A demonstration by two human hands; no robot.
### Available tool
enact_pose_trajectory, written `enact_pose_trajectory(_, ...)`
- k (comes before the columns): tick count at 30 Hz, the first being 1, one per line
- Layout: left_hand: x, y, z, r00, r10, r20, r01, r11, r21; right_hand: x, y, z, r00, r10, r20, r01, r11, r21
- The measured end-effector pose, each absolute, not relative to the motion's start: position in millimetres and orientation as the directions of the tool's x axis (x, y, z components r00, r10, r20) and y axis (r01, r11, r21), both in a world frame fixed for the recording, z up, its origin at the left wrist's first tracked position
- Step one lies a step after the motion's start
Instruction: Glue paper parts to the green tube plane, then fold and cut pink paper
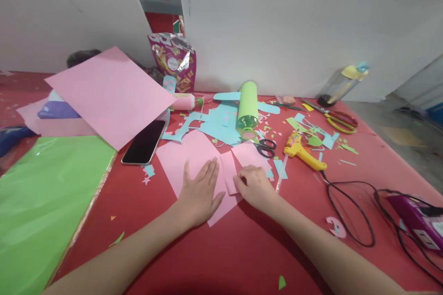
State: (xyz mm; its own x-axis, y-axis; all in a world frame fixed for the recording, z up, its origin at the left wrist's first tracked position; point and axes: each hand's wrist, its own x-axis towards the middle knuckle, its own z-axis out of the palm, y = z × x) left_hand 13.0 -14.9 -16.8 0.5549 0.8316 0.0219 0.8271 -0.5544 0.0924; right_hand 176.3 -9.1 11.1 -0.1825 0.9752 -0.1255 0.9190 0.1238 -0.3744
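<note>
My left hand (199, 193) lies flat with its fingers spread on a sheet of pink paper (187, 156). Beside it, my right hand (256, 186) is closed, its fingers curled and the thumb at the edge of a folded pink paper strip (228, 173). Another pink paper piece (249, 152) lies just beyond the right knuckles. Black-handled scissors (266, 147) rest past that hand. Behind them lies a bottle wrapped in green paper (248, 101), with light blue paper wings at its sides.
A yellow glue gun (304, 154) with a black cord lies to the right. Farther back are large scissors (341, 122) and a clear bottle (342, 85). At left are a phone (144, 143), a large pink sheet (110, 97) and a green paper pack (48, 203). Blue scraps (221, 122) litter the table.
</note>
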Motion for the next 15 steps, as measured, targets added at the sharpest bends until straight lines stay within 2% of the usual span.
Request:
enact_pose_trajectory(11, 12.6, -15.0, -15.5, 0.562, 0.827, 0.016, 0.825, -0.561, 0.062, 180.1, -8.5, 14.3, -0.174, 0.974, -0.148, 0.924, 0.109, -0.367)
enact_pose_trajectory(15, 12.9, -15.2, -16.5, 0.557, 0.83, 0.02, 0.828, -0.557, 0.066, 179.3, -12.6, 21.5, -0.179, 0.971, -0.159, 0.896, 0.094, -0.434)
